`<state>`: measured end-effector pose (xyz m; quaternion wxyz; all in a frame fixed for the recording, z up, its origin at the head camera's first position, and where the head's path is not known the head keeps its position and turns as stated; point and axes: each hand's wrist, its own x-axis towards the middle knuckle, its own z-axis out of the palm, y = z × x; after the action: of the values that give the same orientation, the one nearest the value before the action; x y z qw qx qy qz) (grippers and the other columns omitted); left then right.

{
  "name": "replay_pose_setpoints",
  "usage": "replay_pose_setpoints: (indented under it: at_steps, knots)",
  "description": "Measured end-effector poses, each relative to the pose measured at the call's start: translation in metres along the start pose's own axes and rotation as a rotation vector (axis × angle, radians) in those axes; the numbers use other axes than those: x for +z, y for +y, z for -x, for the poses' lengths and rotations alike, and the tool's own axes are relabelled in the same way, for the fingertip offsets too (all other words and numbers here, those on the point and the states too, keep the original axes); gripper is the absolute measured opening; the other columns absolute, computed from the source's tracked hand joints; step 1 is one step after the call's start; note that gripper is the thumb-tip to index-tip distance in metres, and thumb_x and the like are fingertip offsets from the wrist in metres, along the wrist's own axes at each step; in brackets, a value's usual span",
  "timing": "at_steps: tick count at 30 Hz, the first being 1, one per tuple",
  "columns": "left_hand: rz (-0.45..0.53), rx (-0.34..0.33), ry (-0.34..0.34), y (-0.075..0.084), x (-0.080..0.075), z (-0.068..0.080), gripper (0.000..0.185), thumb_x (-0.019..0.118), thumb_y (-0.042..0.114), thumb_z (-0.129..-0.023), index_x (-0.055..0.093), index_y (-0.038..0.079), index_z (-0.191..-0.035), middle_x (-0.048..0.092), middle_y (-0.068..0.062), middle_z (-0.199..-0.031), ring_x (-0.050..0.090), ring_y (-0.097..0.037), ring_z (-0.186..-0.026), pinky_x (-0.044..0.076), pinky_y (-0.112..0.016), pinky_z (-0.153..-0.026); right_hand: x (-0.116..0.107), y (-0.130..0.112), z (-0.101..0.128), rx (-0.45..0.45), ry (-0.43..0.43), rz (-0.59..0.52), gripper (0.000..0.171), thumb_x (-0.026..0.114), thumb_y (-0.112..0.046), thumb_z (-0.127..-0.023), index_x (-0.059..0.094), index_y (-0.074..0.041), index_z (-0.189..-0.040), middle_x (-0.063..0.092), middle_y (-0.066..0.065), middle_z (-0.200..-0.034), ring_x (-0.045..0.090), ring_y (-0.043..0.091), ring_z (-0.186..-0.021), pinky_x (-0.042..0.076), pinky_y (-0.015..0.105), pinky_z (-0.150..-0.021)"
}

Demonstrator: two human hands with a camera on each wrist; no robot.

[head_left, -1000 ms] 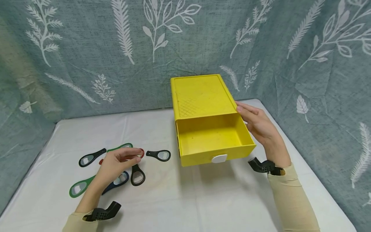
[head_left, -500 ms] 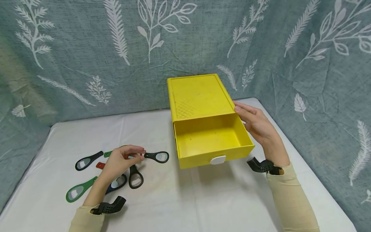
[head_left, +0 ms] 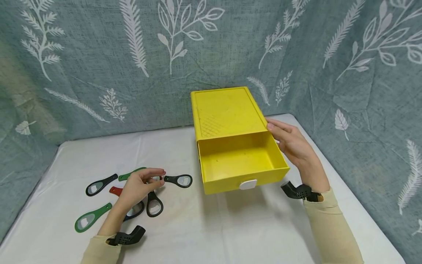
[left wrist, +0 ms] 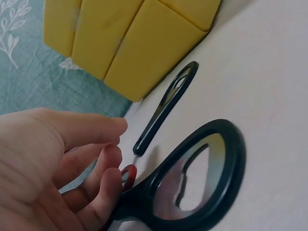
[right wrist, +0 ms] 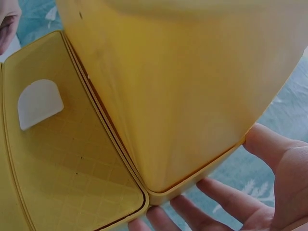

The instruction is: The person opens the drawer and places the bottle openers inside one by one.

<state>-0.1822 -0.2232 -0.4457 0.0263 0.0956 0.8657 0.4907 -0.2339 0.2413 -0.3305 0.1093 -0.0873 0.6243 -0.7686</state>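
Note:
My left hand (head_left: 138,187) hovers with thumb and fingers bent and apart among several bottle openers. Its fingertips are beside the handle end of a black bottle opener (head_left: 170,179). Another black bottle opener (left wrist: 237,178) lies close below the thumb, with a bit of a red bottle opener (left wrist: 128,176) showing behind it. The hand partly covers a dark blue bottle opener (head_left: 140,211). My right hand (head_left: 296,145) rests against the right side of a yellow drawer unit (head_left: 227,110), fingers extended along it. The unit's top drawer (head_left: 214,186) is pulled out, and its inside is bare.
Green (head_left: 103,209) and black (head_left: 110,179) bottle openers lie further left on the white cloth (head_left: 184,234). A lower drawer front (right wrist: 86,168) with a white knob (right wrist: 41,103) sits under the pulled-out drawer. Patterned curtain (head_left: 148,102) closes off the back and sides.
My left hand has shifted slightly right across the bottle openers, uncovering more of the red one's handle. My right hand stays against the drawer unit, and the top drawer remains pulled out.

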Motion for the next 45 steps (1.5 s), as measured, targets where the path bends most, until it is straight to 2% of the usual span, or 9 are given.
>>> replay_pose_setpoints:
  at_steps: [7, 15, 20, 24, 31, 40, 45]
  knots:
    - [-0.041, -0.018, 0.029, -0.001, 0.006, -0.001, 0.037, 0.077, 0.022, -0.089, 0.069, 0.01, -0.123, 0.069, -0.007, -0.116, 0.066, -0.018, -0.084, 0.052, -0.027, -0.065, 0.0, 0.001, 0.0, 0.001, -0.006, 0.001, 0.047, 0.06, -0.022, -0.1, 0.05, -0.008, -0.145, 0.061, 0.003, -0.131, 0.042, 0.027, -0.131, 0.04, 0.04, -0.1]
    - [-0.109, 0.008, 0.071, -0.001, 0.013, -0.003, 0.03, 0.079, 0.014, -0.086, 0.072, 0.008, -0.114, 0.071, -0.006, -0.105, 0.062, -0.016, -0.072, 0.048, -0.025, -0.059, 0.0, 0.001, 0.0, -0.005, -0.011, -0.001, 0.045, 0.06, -0.021, -0.101, 0.053, -0.008, -0.143, 0.063, 0.003, -0.127, 0.046, 0.027, -0.128, 0.046, 0.038, -0.096]
    - [-0.101, 0.013, 0.051, -0.001, 0.015, -0.004, 0.025, 0.081, 0.009, -0.082, 0.073, 0.008, -0.106, 0.071, -0.002, -0.097, 0.061, -0.016, -0.07, 0.049, -0.026, -0.06, 0.0, 0.001, 0.001, -0.003, -0.015, -0.007, 0.044, 0.059, -0.02, -0.101, 0.053, -0.009, -0.143, 0.063, 0.002, -0.127, 0.045, 0.027, -0.129, 0.044, 0.038, -0.097]
    - [-0.1, 0.031, 0.038, -0.001, 0.015, -0.004, 0.027, 0.083, 0.009, -0.08, 0.073, 0.007, -0.106, 0.072, -0.003, -0.097, 0.06, -0.016, -0.069, 0.048, -0.027, -0.06, 0.0, 0.0, 0.001, 0.004, -0.009, -0.011, 0.044, 0.059, -0.021, -0.101, 0.053, -0.009, -0.143, 0.063, 0.002, -0.127, 0.045, 0.026, -0.128, 0.044, 0.038, -0.097]
    - [-0.133, 0.026, 0.041, -0.001, 0.015, -0.003, 0.025, 0.083, 0.01, -0.08, 0.073, 0.008, -0.103, 0.071, -0.001, -0.093, 0.057, -0.015, -0.067, 0.046, -0.027, -0.057, 0.0, 0.0, 0.0, 0.01, -0.011, -0.008, 0.044, 0.06, -0.021, -0.101, 0.053, -0.009, -0.142, 0.064, 0.002, -0.126, 0.047, 0.026, -0.127, 0.045, 0.039, -0.097]
    - [-0.189, 0.091, -0.011, 0.001, 0.012, -0.001, 0.026, 0.08, 0.008, -0.083, 0.071, 0.006, -0.108, 0.068, 0.003, -0.09, 0.062, -0.014, -0.08, 0.053, -0.028, -0.068, 0.001, 0.001, 0.0, 0.005, -0.014, 0.01, 0.044, 0.06, -0.022, -0.101, 0.053, -0.009, -0.143, 0.063, 0.003, -0.126, 0.046, 0.027, -0.127, 0.044, 0.04, -0.097]
    - [-0.187, 0.11, -0.015, 0.003, 0.008, -0.001, 0.026, 0.08, 0.009, -0.083, 0.071, 0.005, -0.107, 0.067, 0.004, -0.086, 0.064, -0.014, -0.079, 0.055, -0.028, -0.068, 0.0, 0.0, 0.001, 0.008, -0.013, 0.014, 0.045, 0.059, -0.022, -0.101, 0.052, -0.01, -0.144, 0.063, 0.002, -0.127, 0.045, 0.027, -0.129, 0.042, 0.041, -0.099]
